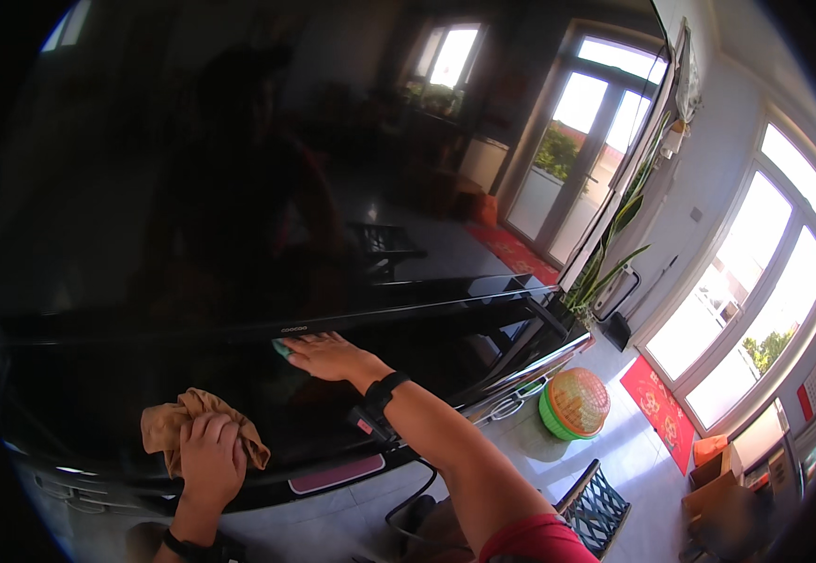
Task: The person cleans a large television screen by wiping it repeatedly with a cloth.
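Note:
My left hand (212,450) grips a crumpled brown cloth (200,412) near the front edge of a glossy black cabinet top (288,408). Farther back, my right hand (330,357) is stretched palm down on the black surface, just below the lower frame of a large television (253,211). A bit of green material (282,348) shows under its fingertips; most of it is hidden, so what it is cannot be told. Both wrists wear black bands. The dark screen reflects a person, a window and a glazed door.
Leafy houseplants (608,260) stand beyond the television's right edge. On the floor are a green and orange basket (575,405) with a woven cover, a red mat (658,415) by the glazed doors, and a stool (594,510). A dark cable (415,492) hangs before the cabinet.

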Action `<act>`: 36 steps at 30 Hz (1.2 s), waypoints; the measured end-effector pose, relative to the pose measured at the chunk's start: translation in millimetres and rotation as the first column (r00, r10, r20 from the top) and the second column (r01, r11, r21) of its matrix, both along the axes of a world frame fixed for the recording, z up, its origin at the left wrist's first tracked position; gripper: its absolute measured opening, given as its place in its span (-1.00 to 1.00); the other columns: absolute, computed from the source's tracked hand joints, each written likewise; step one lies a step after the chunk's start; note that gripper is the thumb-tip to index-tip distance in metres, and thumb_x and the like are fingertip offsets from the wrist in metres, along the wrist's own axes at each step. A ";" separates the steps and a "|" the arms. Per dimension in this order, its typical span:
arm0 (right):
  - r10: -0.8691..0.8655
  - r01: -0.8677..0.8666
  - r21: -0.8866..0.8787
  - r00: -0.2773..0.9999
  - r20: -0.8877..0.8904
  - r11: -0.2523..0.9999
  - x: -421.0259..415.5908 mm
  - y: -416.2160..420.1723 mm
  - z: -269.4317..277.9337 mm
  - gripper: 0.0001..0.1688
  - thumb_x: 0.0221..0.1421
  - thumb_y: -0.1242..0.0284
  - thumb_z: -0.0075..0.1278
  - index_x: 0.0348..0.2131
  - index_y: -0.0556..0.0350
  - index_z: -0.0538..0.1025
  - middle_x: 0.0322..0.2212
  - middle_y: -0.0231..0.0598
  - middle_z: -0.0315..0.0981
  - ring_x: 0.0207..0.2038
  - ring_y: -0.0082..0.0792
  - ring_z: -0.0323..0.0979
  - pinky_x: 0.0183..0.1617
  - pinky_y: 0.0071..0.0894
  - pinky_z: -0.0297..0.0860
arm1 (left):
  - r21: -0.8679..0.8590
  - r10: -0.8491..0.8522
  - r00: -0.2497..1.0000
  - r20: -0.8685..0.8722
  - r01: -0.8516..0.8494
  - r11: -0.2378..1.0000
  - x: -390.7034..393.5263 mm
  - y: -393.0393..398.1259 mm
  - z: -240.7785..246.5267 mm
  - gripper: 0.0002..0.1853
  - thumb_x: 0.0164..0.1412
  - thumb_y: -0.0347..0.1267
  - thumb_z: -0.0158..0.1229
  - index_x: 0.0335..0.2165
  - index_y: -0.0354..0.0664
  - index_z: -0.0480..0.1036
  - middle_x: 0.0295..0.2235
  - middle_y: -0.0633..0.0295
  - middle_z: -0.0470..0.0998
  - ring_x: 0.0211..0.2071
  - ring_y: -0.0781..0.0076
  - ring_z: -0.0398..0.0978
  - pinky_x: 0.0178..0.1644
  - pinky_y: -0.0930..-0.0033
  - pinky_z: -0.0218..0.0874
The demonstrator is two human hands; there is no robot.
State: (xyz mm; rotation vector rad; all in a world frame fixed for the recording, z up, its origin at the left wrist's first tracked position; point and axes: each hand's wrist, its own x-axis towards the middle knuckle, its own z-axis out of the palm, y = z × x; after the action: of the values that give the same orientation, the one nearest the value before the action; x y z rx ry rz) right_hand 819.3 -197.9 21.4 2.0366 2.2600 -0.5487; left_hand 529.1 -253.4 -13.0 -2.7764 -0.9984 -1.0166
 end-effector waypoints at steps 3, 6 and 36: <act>-0.083 0.081 0.034 0.994 0.076 0.996 45.6 -12.1 -1.3 -0.31 0.28 -0.02 -0.54 0.27 -0.17 0.03 0.31 -0.25 -0.25 0.35 -0.19 -0.32 0.37 -0.13 -0.36 | 0.005 -0.019 1.000 0.014 0.019 1.000 2.1 -0.1 0.3 -0.76 -0.03 -0.42 0.06 -0.31 -0.27 0.41 -0.21 0.15 0.39 -0.09 0.14 0.29 -0.01 0.09 0.08; -0.184 0.186 0.008 0.966 0.184 0.983 87.1 -31.4 5.9 -0.28 0.27 -0.04 -0.58 0.28 -0.16 0.00 0.31 -0.25 -0.28 0.35 -0.22 -0.32 0.36 -0.11 -0.38 | -0.004 0.001 1.000 -0.007 -0.001 1.000 1.6 -2.4 1.3 -0.76 -0.04 -0.42 0.06 -0.31 -0.27 0.41 -0.21 0.15 0.39 -0.09 0.14 0.29 -0.01 0.09 0.07; -0.622 0.616 0.088 0.780 0.077 0.783 76.2 -27.7 -13.6 -0.14 0.18 -0.17 -0.48 0.28 -0.11 -0.01 0.33 -0.20 -0.42 0.36 -0.05 -0.48 0.26 0.39 -0.41 | -0.147 0.213 0.964 -0.158 -0.236 0.961 -27.7 -17.7 8.7 -0.66 -0.02 -0.30 0.17 -0.21 -0.14 0.40 -0.02 0.23 0.34 0.18 0.17 0.12 0.19 -0.45 -0.28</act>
State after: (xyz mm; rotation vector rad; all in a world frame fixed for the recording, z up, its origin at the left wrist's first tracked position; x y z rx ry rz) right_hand 895.4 -225.6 7.8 2.7638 1.5142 -0.3841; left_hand 501.4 -271.1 -4.3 -2.7265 -1.3953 -0.7290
